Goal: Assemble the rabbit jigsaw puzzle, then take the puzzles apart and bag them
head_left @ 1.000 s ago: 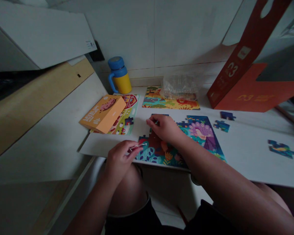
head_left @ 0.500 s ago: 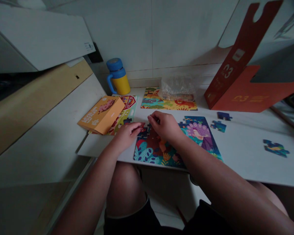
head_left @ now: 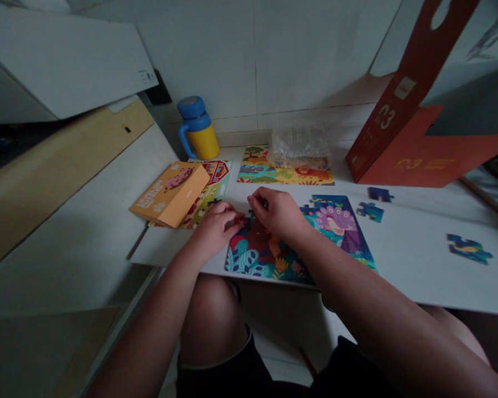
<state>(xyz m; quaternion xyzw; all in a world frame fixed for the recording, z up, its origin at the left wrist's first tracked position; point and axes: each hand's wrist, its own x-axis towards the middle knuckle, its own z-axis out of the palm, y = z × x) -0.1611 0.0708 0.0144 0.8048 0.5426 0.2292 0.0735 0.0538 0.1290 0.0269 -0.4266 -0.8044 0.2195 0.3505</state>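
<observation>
A partly assembled jigsaw puzzle [head_left: 249, 260] with dark blue, brown and purple artwork lies near the table's front edge. At its upper left corner, my left hand [head_left: 213, 229] has thumb and fingers closed around a small dark puzzle piece [head_left: 242, 223], mostly covered by the fingertips. My right hand [head_left: 276, 211] is over the puzzle's upper middle with its fingers curled in a pinch. Whatever those fingers hold, if anything, is hidden. Loose puzzle pieces lie to the right: a dark one [head_left: 380, 194], a teal one [head_left: 371, 211] and one with yellow [head_left: 468, 249].
An orange puzzle box [head_left: 172, 193] rests on a farm-scene puzzle [head_left: 219, 172] at left. Behind are a blue and yellow mug [head_left: 201, 132], a yellow animal puzzle [head_left: 255, 172] and a clear plastic bag [head_left: 301, 146]. A large red-orange box [head_left: 398, 160] stands at right.
My left hand's fingers have shifted slightly and bent more over the piece at the puzzle's corner. My right hand has barely moved. The view has tilted slightly.
</observation>
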